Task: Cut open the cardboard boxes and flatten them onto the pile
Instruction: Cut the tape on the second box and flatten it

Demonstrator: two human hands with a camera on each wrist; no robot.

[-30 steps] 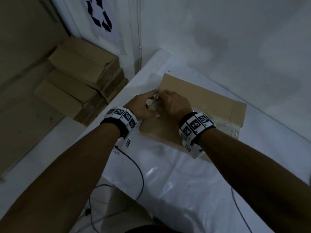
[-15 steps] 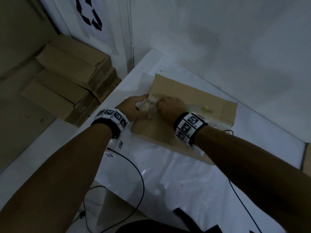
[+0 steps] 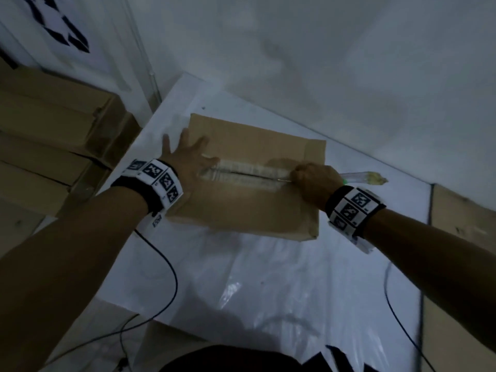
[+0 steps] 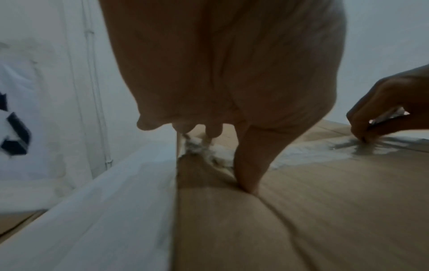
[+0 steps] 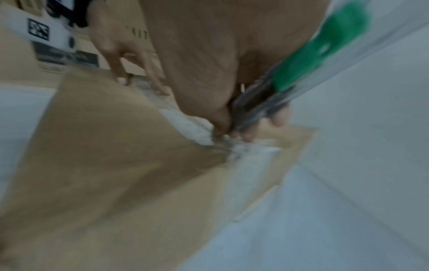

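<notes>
A brown cardboard box [image 3: 249, 208] lies on the white table [image 3: 268, 277], its top seam covered by clear tape [image 3: 249, 173] with a dark slit along the middle. My left hand [image 3: 185, 154] presses flat on the box's left end, fingers spread [image 4: 246, 176]. My right hand [image 3: 311, 178] grips a utility knife with a green and clear handle [image 5: 308, 60] near the right end of the seam. The blade tip is in the tape [image 5: 220, 141]. The handle's end sticks out past the fist [image 3: 367, 178].
Brown cartons [image 3: 53, 146] are stacked on the floor to the left, by the wall with a recycling sign [image 3: 59, 28]. More cardboard [image 3: 461, 237] stands at the right edge. Black cables [image 3: 166, 264] trail over the table's near side.
My right hand has drawn the knife from the left end of the seam toward the right, leaving a slit in the tape. My left hand has flattened on the box's left end.
</notes>
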